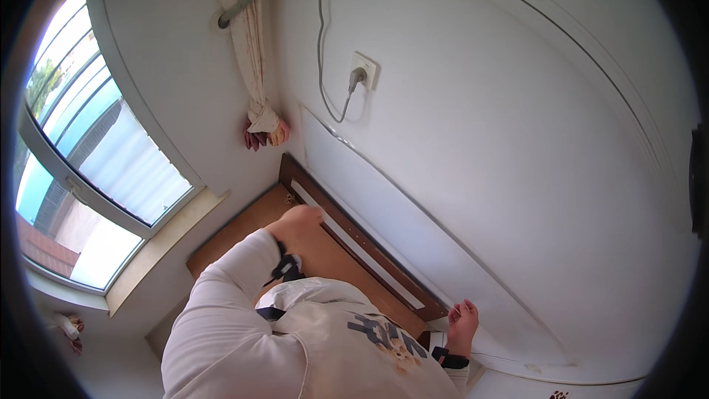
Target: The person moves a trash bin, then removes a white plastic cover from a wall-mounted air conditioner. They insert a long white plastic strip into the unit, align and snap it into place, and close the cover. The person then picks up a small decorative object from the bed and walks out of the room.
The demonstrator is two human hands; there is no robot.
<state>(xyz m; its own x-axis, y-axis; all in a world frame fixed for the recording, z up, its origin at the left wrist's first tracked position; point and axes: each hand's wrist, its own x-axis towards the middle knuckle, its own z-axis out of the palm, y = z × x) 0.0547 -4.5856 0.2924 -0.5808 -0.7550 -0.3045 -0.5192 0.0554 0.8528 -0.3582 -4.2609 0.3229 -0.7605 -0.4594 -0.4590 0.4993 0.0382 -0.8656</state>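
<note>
My left hand (299, 223) is over the brown wooden board (336, 251), near its dark raised back edge. It looks closed, knuckles up; its fingers curl out of sight, so whatever they hold is hidden. A dark band circles that wrist, and a small white and black item (289, 267) shows just below it. At the board's right end, my right hand (463, 321) is raised close to the wall, palm turned up. Its fingers are loosely bent and apart, and I make out nothing held in them. A long white strip (369, 258) runs along the board's dark edge.
A pale panel (413, 222) lines the wall behind the board. Above it, a grey cable (321, 52) runs to a plug in a wall socket (367, 70). A knotted curtain (255, 66) hangs in the corner. The barred window (96, 125) is at left.
</note>
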